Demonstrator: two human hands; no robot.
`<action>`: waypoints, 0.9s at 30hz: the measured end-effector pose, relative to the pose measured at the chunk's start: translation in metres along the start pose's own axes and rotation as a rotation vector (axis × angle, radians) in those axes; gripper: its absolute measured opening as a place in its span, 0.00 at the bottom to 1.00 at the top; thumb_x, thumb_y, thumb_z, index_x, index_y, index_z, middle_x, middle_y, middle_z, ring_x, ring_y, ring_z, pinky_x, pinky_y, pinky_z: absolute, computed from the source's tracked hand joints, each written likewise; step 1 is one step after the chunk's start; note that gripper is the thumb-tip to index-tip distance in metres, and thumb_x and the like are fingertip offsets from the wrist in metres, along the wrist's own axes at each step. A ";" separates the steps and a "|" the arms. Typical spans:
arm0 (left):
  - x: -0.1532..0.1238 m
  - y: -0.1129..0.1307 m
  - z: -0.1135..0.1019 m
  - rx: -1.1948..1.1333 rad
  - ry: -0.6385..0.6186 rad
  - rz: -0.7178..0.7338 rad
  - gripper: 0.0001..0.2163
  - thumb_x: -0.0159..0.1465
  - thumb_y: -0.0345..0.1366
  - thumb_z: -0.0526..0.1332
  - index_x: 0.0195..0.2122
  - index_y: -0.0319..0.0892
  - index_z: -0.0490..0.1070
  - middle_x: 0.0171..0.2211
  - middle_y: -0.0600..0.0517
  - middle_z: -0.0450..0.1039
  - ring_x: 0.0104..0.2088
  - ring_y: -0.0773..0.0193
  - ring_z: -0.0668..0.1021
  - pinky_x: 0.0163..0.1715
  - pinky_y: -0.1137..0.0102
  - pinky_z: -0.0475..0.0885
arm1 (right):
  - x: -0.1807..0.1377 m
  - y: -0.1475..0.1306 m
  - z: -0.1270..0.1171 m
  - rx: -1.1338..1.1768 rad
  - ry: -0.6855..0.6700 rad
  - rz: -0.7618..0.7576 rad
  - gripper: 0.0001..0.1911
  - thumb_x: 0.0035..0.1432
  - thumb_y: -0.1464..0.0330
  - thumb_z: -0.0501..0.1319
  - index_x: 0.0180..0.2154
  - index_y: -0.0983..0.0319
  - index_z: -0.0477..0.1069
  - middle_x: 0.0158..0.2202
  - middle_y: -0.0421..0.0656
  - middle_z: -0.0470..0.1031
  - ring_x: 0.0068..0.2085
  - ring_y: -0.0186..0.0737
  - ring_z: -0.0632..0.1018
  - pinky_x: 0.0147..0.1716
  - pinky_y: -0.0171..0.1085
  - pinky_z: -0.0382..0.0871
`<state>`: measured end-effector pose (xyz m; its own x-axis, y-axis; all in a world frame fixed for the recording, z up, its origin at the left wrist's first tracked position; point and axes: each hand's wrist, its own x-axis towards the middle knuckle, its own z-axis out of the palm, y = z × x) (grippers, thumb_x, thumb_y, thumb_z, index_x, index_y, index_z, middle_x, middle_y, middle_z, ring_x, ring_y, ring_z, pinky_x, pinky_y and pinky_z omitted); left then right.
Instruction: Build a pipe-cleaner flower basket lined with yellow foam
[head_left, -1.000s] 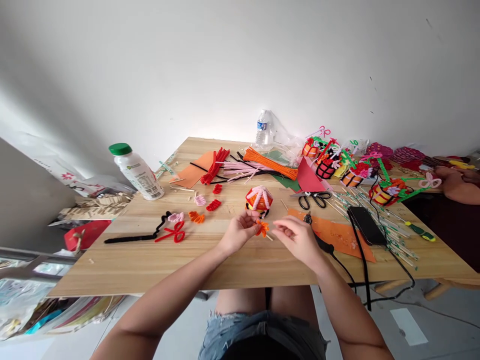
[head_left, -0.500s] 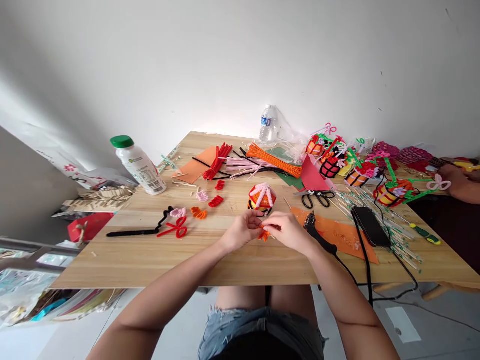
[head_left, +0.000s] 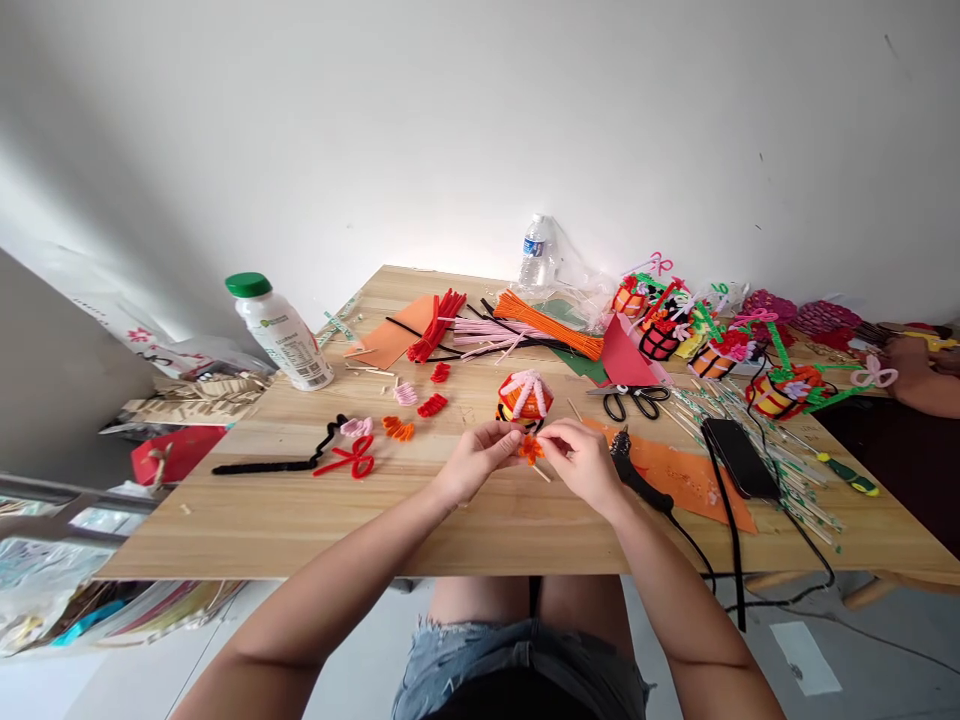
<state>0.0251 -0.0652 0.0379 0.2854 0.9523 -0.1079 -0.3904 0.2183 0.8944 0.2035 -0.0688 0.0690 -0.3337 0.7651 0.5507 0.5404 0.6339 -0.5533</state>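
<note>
Here the left hand [head_left: 474, 462] and right hand [head_left: 583, 462] both pinch a small orange flower [head_left: 530, 449] above the table [head_left: 300, 520]. A pink-topped basket [head_left: 524, 395] stands at twelve o'clock of it.

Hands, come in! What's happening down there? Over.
Left hand, right hand both pinch small orange pipe-cleaner flower. Pink-topped orange basket just behind. Black corded tool beside right hand.

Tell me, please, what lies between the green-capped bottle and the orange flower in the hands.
In the head view, three small pipe-cleaner curls lie there: a pink curl, a red curl and an orange curl.
</note>
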 end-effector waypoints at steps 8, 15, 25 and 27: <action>0.000 -0.003 0.001 0.130 -0.030 0.064 0.21 0.46 0.50 0.72 0.31 0.36 0.76 0.26 0.51 0.77 0.25 0.67 0.77 0.31 0.67 0.75 | -0.003 -0.002 0.003 -0.028 0.065 0.027 0.07 0.61 0.71 0.57 0.32 0.61 0.72 0.30 0.43 0.75 0.29 0.35 0.74 0.28 0.33 0.69; 0.006 -0.012 -0.002 0.220 -0.008 0.208 0.18 0.49 0.47 0.71 0.32 0.38 0.76 0.25 0.51 0.76 0.24 0.69 0.74 0.27 0.72 0.71 | -0.001 0.002 0.006 0.027 0.047 0.100 0.06 0.59 0.70 0.58 0.31 0.61 0.72 0.29 0.43 0.76 0.27 0.34 0.74 0.27 0.33 0.70; 0.020 -0.002 -0.004 0.604 0.101 0.445 0.09 0.55 0.38 0.66 0.35 0.40 0.77 0.28 0.50 0.77 0.28 0.63 0.77 0.31 0.69 0.72 | 0.010 0.014 0.008 0.031 0.100 0.118 0.06 0.58 0.68 0.59 0.31 0.61 0.73 0.28 0.43 0.76 0.26 0.35 0.74 0.26 0.33 0.68; 0.026 0.008 -0.001 0.715 0.147 0.536 0.05 0.55 0.36 0.66 0.32 0.42 0.78 0.28 0.50 0.77 0.28 0.63 0.76 0.32 0.70 0.71 | 0.016 0.018 0.009 -0.015 0.139 0.096 0.06 0.58 0.68 0.59 0.31 0.61 0.74 0.28 0.43 0.77 0.27 0.35 0.74 0.28 0.34 0.69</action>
<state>0.0281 -0.0386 0.0422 0.0877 0.9165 0.3902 0.2124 -0.3999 0.8916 0.2015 -0.0442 0.0623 -0.1706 0.7987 0.5770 0.5763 0.5559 -0.5990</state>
